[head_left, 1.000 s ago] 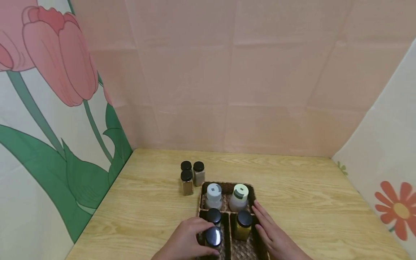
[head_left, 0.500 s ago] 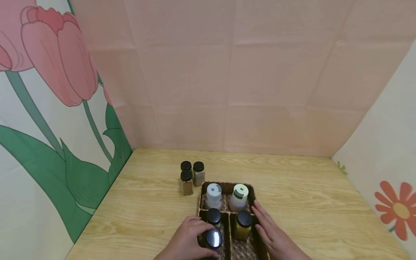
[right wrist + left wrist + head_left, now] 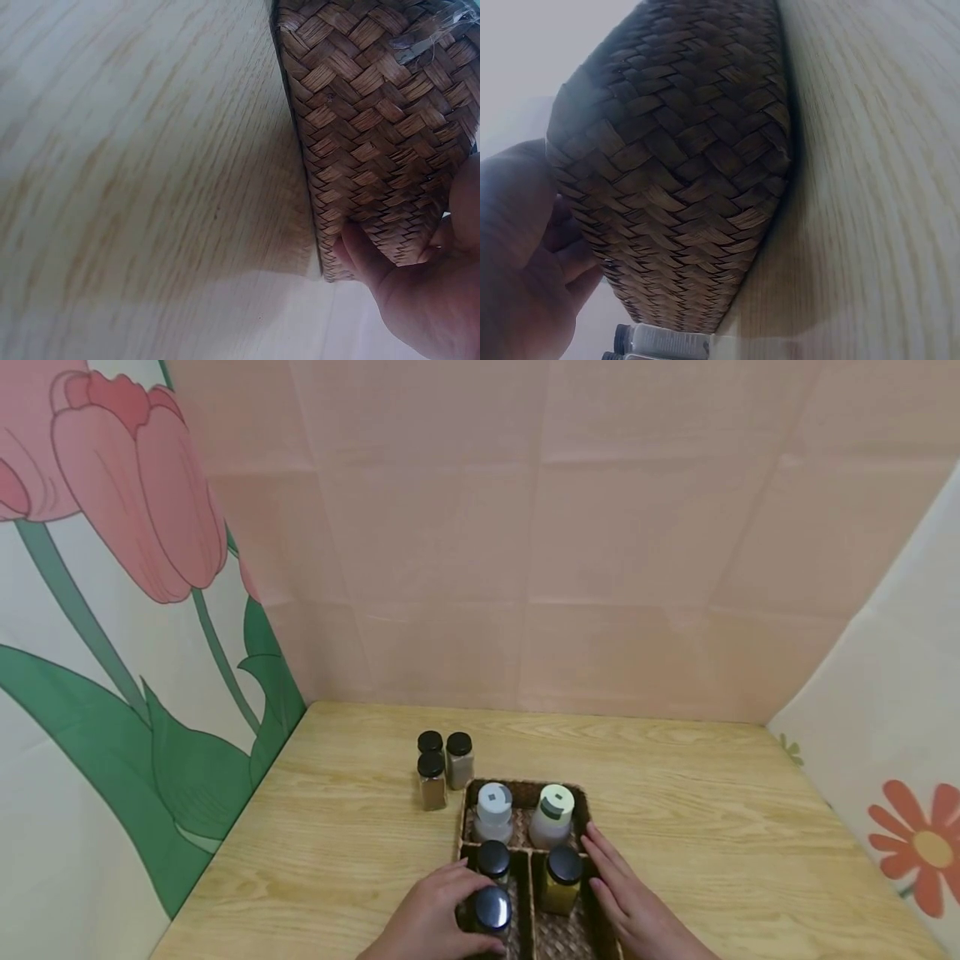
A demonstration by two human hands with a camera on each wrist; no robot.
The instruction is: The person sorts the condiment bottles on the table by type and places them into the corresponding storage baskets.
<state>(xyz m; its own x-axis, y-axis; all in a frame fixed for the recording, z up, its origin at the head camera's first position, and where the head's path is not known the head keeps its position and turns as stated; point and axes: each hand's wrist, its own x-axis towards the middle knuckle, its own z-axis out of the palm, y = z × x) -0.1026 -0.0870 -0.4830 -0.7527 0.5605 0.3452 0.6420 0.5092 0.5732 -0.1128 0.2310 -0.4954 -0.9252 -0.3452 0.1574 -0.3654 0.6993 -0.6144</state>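
Observation:
In the head view my left hand (image 3: 435, 917) pinches a black-lidded jar (image 3: 492, 908) between thumb and fingers, in the front left compartment of a woven basket (image 3: 532, 902). Just behind it stands another black-lidded jar (image 3: 493, 858). My right hand (image 3: 633, 902) lies along the basket's right side with fairly straight fingers, beside a black-lidded jar with yellow contents (image 3: 559, 893). In the left wrist view, the left hand (image 3: 525, 255) reaches over the basket wall (image 3: 675, 135), which hides the jar. The right wrist view shows the right hand (image 3: 427, 292) touching the basket's outer wall (image 3: 367, 127).
Two bottles with pale caps, one whitish (image 3: 493, 810) and one light green (image 3: 553, 814), stand in the rear compartment. Three black-capped spice jars (image 3: 432, 789) stand on the wooden table (image 3: 337, 827) behind the basket, to the left. A pink cloth (image 3: 525, 568) hangs behind the table.

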